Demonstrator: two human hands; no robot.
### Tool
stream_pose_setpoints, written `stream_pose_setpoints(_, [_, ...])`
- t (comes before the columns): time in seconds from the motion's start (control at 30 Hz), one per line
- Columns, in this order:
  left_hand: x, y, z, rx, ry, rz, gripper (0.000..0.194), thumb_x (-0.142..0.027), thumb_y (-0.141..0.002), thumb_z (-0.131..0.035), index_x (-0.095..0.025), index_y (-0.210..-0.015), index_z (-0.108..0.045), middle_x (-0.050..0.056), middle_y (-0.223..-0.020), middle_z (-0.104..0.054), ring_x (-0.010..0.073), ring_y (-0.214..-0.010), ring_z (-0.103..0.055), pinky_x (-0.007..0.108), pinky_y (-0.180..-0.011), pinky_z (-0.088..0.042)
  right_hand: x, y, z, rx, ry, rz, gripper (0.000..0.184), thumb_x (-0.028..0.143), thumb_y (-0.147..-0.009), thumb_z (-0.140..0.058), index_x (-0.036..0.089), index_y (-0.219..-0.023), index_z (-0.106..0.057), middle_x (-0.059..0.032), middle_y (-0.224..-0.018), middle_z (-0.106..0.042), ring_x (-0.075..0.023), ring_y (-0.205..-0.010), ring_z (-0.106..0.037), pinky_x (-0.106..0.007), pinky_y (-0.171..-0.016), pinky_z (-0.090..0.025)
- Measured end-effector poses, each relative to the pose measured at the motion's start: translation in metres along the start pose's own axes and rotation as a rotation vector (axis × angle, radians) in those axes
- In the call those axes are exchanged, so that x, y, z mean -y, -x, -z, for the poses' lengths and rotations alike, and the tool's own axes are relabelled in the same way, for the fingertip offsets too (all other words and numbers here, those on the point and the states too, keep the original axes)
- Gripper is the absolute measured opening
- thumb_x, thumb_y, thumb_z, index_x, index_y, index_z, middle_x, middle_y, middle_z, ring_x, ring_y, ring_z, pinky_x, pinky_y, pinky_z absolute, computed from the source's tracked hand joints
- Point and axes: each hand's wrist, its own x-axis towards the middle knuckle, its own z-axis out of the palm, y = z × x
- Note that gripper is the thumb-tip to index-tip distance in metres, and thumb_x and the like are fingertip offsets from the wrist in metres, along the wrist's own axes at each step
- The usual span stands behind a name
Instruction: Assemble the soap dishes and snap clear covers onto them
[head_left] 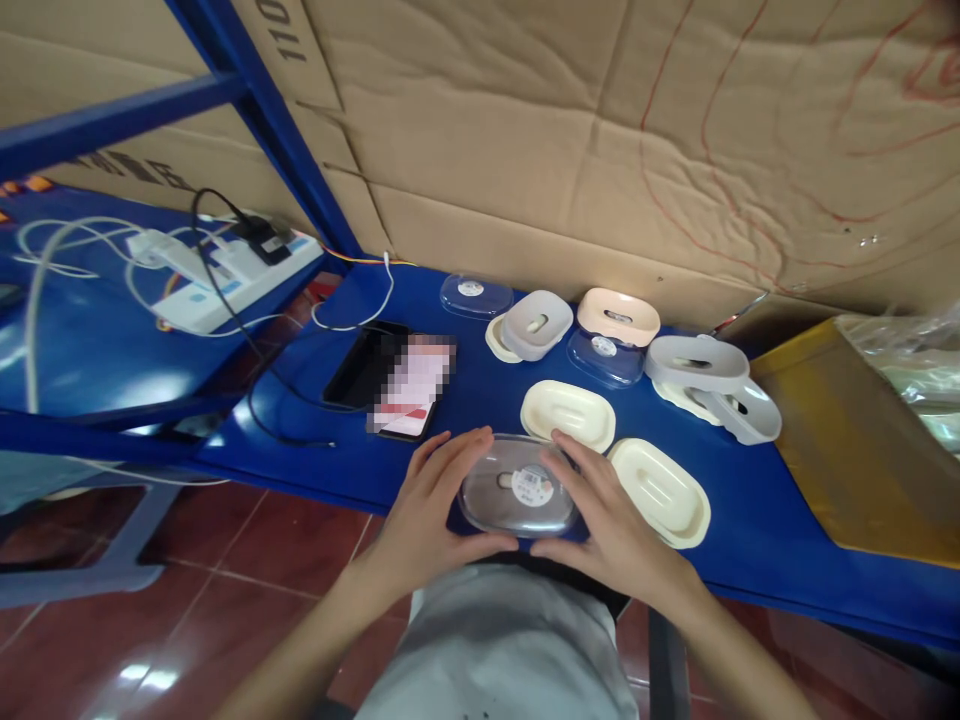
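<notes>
At the table's front edge, my left hand (436, 502) and my right hand (606, 512) are curled around opposite ends of a grey soap dish (487, 500). A clear plastic lid (480, 470) with a round white label covers it. Thumbs press the near side while the fingers grip the far side. Just beyond lies a cream oval tray (568, 415), and a second cream tray (660, 492) is beside my right hand. What lies under the held dish is hidden.
Farther back are a grey dish part (536, 325), a peach one (619, 317), stacked grey ones (697, 362) and clear lids (606, 358). A phone (412, 385) lies left, near a power strip (240, 285) with cables. A cardboard box (862, 450) stands right; cardboard lines the back.
</notes>
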Motion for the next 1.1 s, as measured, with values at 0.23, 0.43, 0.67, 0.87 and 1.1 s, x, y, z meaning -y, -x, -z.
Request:
stream_pose_setpoints(0.23, [0.006,0.006,-0.006,0.089,-0.019,0.020,0.106,-0.073,-0.093,-0.077,-0.025,-0.173,-0.027,0.023,-0.163,-0.055,0.0420,-0.147,-0.057,0.063,-0.120,-0.047,-0.003,0.001,-0.014,-0.041,0.065,-0.009,0.089,0.056,-0.103,-0.072,0.036,-0.176,-0.025,-0.0171,-0.173,-0.044,-0.0395,-0.158,-0.047,-0.062,-0.121,-0.052])
stream_pose_setpoints(0.43, [0.008,0.009,-0.007,0.122,-0.024,0.025,0.108,-0.072,-0.095,-0.076,-0.022,-0.175,-0.024,0.024,-0.161,-0.055,0.0419,-0.146,-0.056,0.063,-0.120,-0.048,-0.005,0.005,-0.023,-0.067,0.072,-0.006,0.089,0.055,-0.103,-0.072,0.036,-0.176,-0.025,-0.0167,-0.174,-0.043,-0.0405,-0.159,-0.047,-0.065,-0.121,-0.051])
stream_pose_setpoints(0.67, [0.008,0.008,-0.009,0.133,-0.051,-0.024,0.110,-0.068,-0.096,-0.077,-0.023,-0.177,-0.019,0.022,-0.162,-0.057,0.0402,-0.147,-0.057,0.062,-0.122,-0.046,-0.008,0.009,-0.022,-0.036,0.049,-0.047,0.090,0.058,-0.103,-0.071,0.035,-0.177,-0.024,-0.0162,-0.176,-0.042,-0.0385,-0.157,-0.050,-0.060,-0.120,-0.055])
stream_pose_setpoints(0.87, [0.012,0.011,-0.012,0.100,-0.054,-0.084,0.108,-0.066,-0.099,-0.075,-0.025,-0.179,-0.015,0.024,-0.165,-0.054,0.0411,-0.150,-0.056,0.065,-0.121,-0.048,-0.008,0.010,-0.026,-0.078,0.091,0.028,0.083,0.054,-0.104,-0.071,0.036,-0.174,-0.030,-0.0165,-0.175,-0.042,-0.0398,-0.160,-0.044,-0.065,-0.121,-0.052])
stream_pose_setpoints(1.1, [0.016,0.016,-0.002,0.186,0.088,-0.020,0.102,-0.055,-0.102,-0.076,-0.035,-0.179,-0.012,0.018,-0.172,-0.047,0.0356,-0.156,-0.053,0.056,-0.119,-0.058,-0.005,0.009,-0.026,-0.037,0.144,0.043,0.079,0.048,-0.107,-0.069,0.038,-0.175,-0.030,-0.0151,-0.177,-0.038,-0.0406,-0.163,-0.040,-0.068,-0.122,-0.051])
